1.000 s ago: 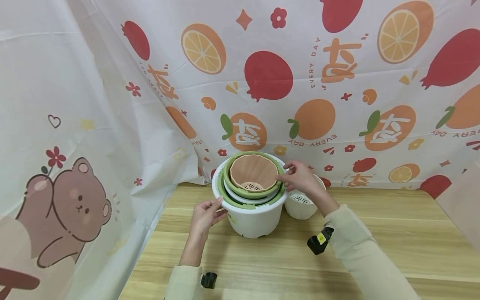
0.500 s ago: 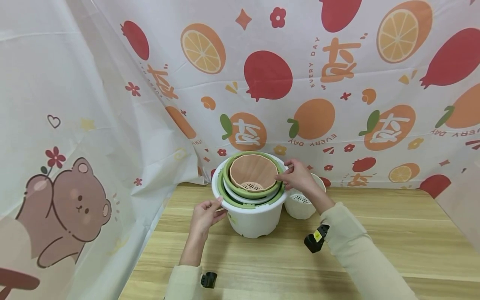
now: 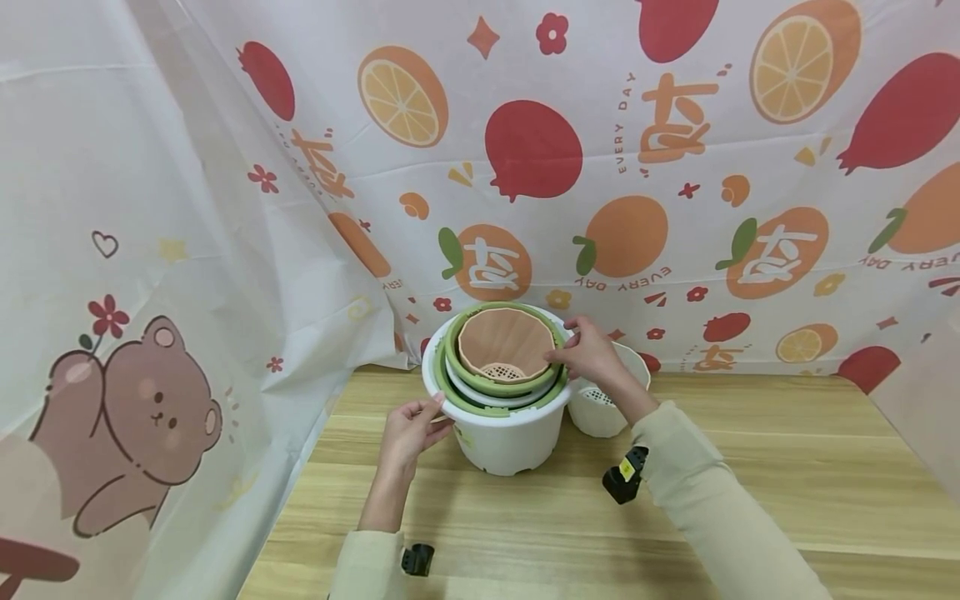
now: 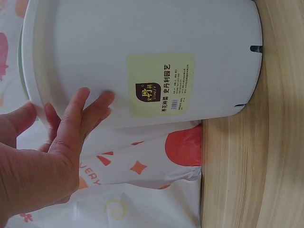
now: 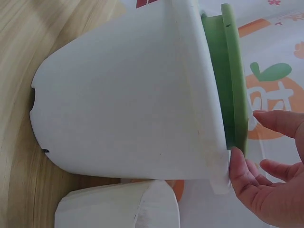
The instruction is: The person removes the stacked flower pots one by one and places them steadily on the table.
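A large white flowerpot (image 3: 510,446) stands upright on the table, with several green and white pots nested inside it. Innermost is a pinkish-tan fluted pot (image 3: 504,337) with holes in its base. At the near left rim, my left hand (image 3: 408,429) pinches the white pot's edge, thumb on top and fingers beneath. My right hand (image 3: 596,357) is at the right side of the stack; one finger touches the white rim beside the green pot (image 5: 228,71), while its thumb stays apart from the rims. A label (image 4: 161,85) shows on the white pot's side.
Right of the stack, behind my right forearm, stands a smaller cream-white pot (image 3: 596,417) with a perforated base. The wood-grain table (image 3: 540,533) ends at a fruit-printed cloth (image 3: 536,150) close behind the pots. Another printed cloth (image 3: 247,350) hangs at the left.
My right hand and forearm have shifted slightly left along the stack's right rim. The left hand and the pots have stayed in place.
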`<move>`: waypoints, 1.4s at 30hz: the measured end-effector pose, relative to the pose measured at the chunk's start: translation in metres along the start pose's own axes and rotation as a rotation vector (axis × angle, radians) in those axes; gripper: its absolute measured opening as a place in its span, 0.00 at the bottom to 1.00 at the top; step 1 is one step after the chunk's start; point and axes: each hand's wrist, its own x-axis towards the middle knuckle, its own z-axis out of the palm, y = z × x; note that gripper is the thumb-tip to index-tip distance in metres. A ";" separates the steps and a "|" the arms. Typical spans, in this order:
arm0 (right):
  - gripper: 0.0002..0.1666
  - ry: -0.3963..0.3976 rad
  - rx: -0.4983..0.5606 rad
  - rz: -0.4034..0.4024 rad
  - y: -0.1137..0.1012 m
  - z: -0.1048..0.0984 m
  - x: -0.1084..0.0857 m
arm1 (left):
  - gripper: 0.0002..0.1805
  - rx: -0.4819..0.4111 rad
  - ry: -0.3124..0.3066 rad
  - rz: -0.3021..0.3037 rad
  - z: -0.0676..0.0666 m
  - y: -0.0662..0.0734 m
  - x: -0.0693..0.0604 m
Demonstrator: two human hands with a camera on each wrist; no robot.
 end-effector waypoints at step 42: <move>0.38 0.137 -0.146 -0.006 -0.009 0.028 0.005 | 0.14 0.007 0.009 0.002 0.000 0.000 -0.002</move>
